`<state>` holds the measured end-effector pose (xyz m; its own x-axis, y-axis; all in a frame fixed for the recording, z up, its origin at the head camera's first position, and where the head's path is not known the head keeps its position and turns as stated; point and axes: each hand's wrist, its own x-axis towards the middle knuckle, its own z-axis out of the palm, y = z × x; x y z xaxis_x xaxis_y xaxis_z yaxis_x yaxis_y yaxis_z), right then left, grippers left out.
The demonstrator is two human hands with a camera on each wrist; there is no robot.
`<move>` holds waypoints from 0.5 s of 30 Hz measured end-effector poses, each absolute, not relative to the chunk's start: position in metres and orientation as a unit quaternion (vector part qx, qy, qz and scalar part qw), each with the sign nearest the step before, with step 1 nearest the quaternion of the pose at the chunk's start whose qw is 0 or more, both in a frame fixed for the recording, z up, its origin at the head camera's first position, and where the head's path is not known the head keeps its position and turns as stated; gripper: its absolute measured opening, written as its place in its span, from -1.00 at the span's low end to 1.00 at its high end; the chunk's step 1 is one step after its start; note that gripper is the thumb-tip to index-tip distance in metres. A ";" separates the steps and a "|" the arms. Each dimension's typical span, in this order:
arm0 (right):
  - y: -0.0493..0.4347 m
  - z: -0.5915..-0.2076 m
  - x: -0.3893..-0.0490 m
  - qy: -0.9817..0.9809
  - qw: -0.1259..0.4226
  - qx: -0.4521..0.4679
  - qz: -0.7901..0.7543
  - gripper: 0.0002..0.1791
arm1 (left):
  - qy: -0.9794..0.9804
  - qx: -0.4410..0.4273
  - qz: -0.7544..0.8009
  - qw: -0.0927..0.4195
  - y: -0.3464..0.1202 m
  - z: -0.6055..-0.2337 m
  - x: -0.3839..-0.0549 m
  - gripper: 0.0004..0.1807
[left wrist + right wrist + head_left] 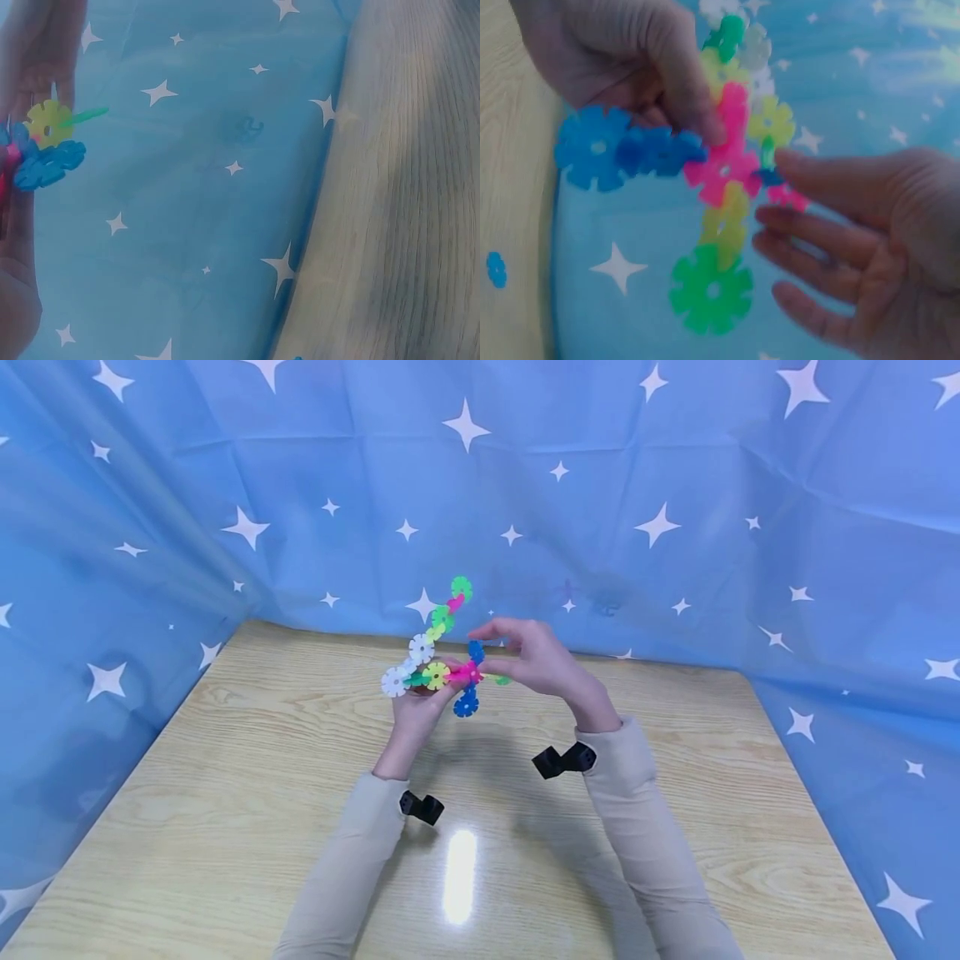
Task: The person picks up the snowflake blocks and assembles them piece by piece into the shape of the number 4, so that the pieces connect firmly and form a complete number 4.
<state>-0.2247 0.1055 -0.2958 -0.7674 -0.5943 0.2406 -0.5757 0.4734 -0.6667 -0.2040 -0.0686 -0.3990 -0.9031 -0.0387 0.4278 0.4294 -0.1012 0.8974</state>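
My left hand (420, 714) holds up a chain of notched snowflake discs, its thumb pressed on a pink disc (724, 172). White discs (422, 649), yellow discs (437, 675) and green discs (442, 618) branch up and left from there. Two joined blue discs (596, 148) stick out on one side of the pink disc. Below it in the right wrist view hang a yellow disc and a green disc (711, 289). My right hand (543, 660) is beside another blue disc (476, 651), thumb and index finger parted around it, the other fingers loosely bent.
Under the hands is a wood-grain table (247, 760). One loose blue disc (496, 270) lies on it in the right wrist view. A blue star-patterned curtain (562, 527) hangs behind and at both sides. Small black cameras (423, 808) sit on both wrists.
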 end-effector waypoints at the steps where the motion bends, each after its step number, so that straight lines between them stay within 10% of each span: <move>1: 0.107 -0.298 -0.227 0.849 0.017 -0.349 -0.396 -0.65 | -0.646 -0.150 -0.730 0.164 -0.068 -0.398 -0.204 -0.73; 15: 0.111 -0.314 -0.228 0.779 -0.063 -0.406 -0.474 -0.69 | -0.639 -0.087 -0.742 0.180 -0.058 -0.402 -0.201 -0.68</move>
